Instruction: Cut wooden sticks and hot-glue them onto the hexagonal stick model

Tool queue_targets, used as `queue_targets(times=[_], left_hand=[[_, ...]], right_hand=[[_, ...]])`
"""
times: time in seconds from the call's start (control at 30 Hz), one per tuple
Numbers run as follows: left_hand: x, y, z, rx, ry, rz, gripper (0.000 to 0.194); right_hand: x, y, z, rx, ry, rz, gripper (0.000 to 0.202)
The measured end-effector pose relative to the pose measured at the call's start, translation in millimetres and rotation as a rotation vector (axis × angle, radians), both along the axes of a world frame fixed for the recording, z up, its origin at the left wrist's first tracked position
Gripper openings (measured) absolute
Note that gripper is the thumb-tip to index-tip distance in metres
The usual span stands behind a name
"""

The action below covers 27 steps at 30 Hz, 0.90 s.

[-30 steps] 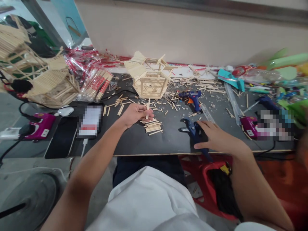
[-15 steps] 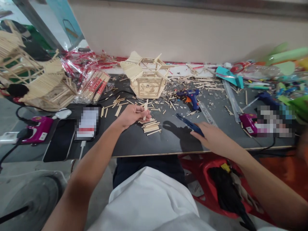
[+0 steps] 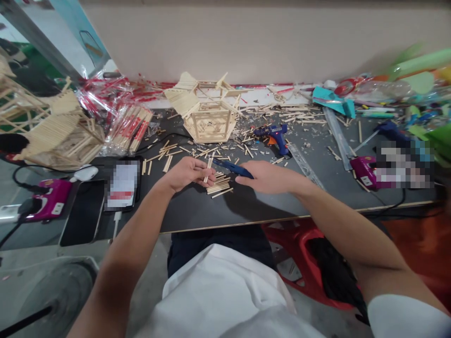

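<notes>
In the head camera's view, the main change was in the right hand (image 3: 268, 177): a second earlier it had rested over the blue cutter (image 3: 234, 170) on the table (image 3: 197, 218), and half a second earlier it had the tool raised off to the right; now it had carried the tool across, with fingers wrapped around its handles and the narrow nose pointing leftward. That nose had arrived at the thin wooden sticks (image 3: 209, 168) in the left hand (image 3: 190, 174), though whether it touched them, or had one between its blades, could not be told at this size. The left hand had hardly altered, pinching the sticks between thumb and fingers so that they stood out past the fingertips, above the far edge of the pile of short sticks (image 3: 219, 184). Bringing tool and wood together seemed to mean that picking up was over and the cutter was placed for work on the sticks; no severed piece could be made out. Beyond the hands, the openwork stick model (image 3: 210, 124) and the blue glue gun (image 3: 277, 137) had kept their places on the table, both untouched, among scattered offcuts (image 3: 250, 151).
</notes>
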<state>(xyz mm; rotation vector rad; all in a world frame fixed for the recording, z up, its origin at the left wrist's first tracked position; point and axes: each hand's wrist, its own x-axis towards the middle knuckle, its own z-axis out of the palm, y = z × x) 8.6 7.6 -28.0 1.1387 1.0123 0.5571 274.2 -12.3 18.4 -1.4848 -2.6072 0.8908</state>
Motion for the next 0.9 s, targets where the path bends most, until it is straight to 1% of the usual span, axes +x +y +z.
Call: queue_targets(times=[0.17, 0.33, 0.5, 0.9], left_hand=[[0.5, -1.0, 4.5, -0.006, 0.027, -0.035, 0.053], [-0.3, -2.8, 10.2, -0.021, 0.051, -0.049, 0.059], [0.4, -5.5, 14.0, -0.030, 0.071, -0.134, 0.056], [1.9, -7.3, 18.5, 0.001, 0.097, -0.154, 0.051]], right_hand=[[-10.3, -0.5, 8.7, -0.045, -0.084, -0.062, 0.032], [-15.3, 1.7, 15.0, -0.083, -0.168, 0.016, 0.030], [-15.5, 3.3, 12.9, -0.071, -0.171, 0.044, 0.031], [-16.6, 0.3, 8.2, -0.035, -0.169, 0.051, 0.031]])
